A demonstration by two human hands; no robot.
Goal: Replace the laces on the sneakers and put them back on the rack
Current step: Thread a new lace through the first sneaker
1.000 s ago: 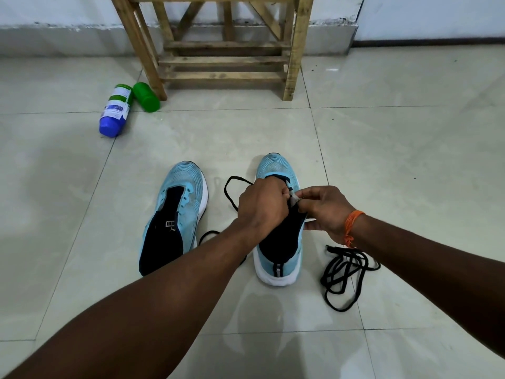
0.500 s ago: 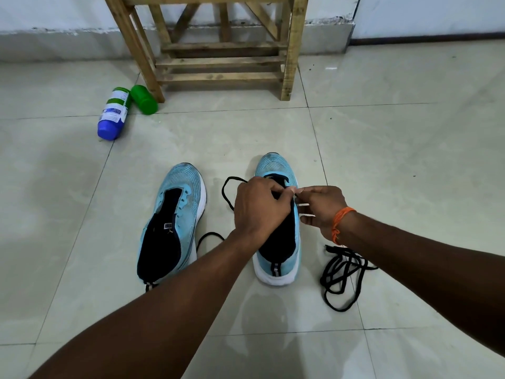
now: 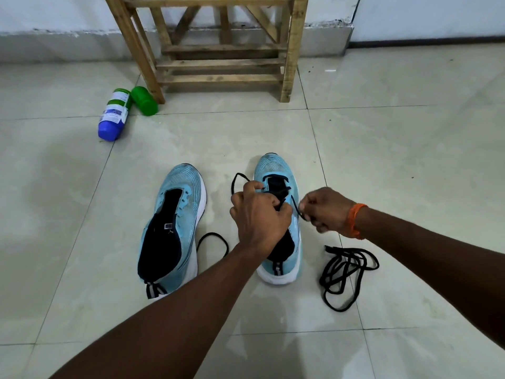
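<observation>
Hands work together over the right-hand sneaker (image 3: pixel 276 170) on the tiled floor (image 3: pixel 410 160). The left hand (image 3: pixel 259 217) is curled shut over the shoe's tongue area, pinching part of the black lace (image 3: pixel 281 191) that crosses the lowest eyelets near the toe; one loop of that lace arches out past the knuckles to the left, and another length curves on the floor between the two shoes. The right hand (image 3: pixel 325 209), with an orange band (image 3: pixel 356 221) at the wrist, is closed in a pinch on the lace's other end just beside the shoe's right edge. The second sneaker (image 3: pixel 180 203), light blue with a white sole like its mate, sits just to the left with no lace in its eyelets. A loose black lace (image 3: pixel 347 272) lies tangled on the floor to the right, near the right forearm. Farther off, the wooden rack (image 3: pixel 218 50) stands against the wall, and beside its left leg a blue bottle (image 3: pixel 113 116) and a green bottle (image 3: pixel 144 101) lie on their sides, touching.
</observation>
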